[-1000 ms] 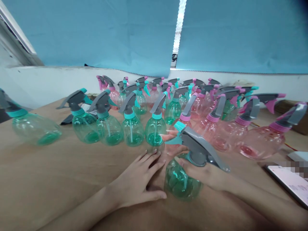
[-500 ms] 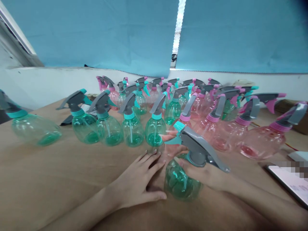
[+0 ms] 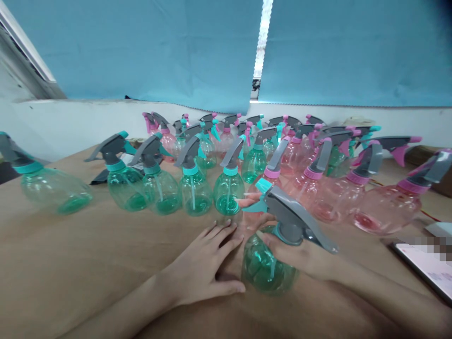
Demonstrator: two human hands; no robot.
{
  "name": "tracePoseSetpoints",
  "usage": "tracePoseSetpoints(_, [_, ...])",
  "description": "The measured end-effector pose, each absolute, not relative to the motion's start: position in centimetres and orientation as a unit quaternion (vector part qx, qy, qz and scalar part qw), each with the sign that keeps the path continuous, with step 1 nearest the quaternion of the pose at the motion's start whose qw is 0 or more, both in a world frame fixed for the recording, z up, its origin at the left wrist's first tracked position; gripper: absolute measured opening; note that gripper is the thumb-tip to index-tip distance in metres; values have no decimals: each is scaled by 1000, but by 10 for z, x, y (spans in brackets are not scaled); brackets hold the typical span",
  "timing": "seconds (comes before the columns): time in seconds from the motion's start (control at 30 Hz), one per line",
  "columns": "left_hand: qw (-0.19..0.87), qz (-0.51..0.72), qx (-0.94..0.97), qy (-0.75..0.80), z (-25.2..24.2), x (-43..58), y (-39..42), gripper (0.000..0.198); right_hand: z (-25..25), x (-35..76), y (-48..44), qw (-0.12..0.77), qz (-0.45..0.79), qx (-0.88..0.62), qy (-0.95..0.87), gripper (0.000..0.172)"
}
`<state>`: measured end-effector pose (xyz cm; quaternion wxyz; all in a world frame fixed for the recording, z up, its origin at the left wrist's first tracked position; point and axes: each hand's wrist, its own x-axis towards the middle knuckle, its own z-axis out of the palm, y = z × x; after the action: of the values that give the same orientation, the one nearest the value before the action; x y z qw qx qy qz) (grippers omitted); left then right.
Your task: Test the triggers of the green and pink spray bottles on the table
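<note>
A green spray bottle (image 3: 264,266) with a grey and teal trigger head (image 3: 293,219) stands on the brown table (image 3: 70,263) in front of me. My right hand (image 3: 300,252) is wrapped round its neck under the trigger head, a finger reaching toward the teal nozzle. My left hand (image 3: 205,268) lies flat on the table just left of the bottle, fingers spread, thumb close to the bottle's base.
Behind stand several green spray bottles (image 3: 194,190) on the left and several pink ones (image 3: 377,207) on the right, more at the back. One green bottle (image 3: 52,190) stands apart at far left. A phone (image 3: 427,268) lies at right. Blue curtains hang behind.
</note>
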<state>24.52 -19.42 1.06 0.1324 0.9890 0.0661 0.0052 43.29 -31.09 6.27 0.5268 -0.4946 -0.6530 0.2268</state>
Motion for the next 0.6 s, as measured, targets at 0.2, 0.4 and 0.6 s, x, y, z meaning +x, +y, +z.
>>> tracePoseSetpoints(0.2, [135,4,989,63,11,246,-194,85,57,435,-310,521,227,-494,-658,31])
tracePoseSetpoints(0.4, [138,-25,987,77,14,248,-195,86,66,435,-313,512,249,-508,-646,39])
tracePoseSetpoints(0.6, [150,-6,986,73,12,246,-195,86,70,433,-317,501,221,-550,-630,24])
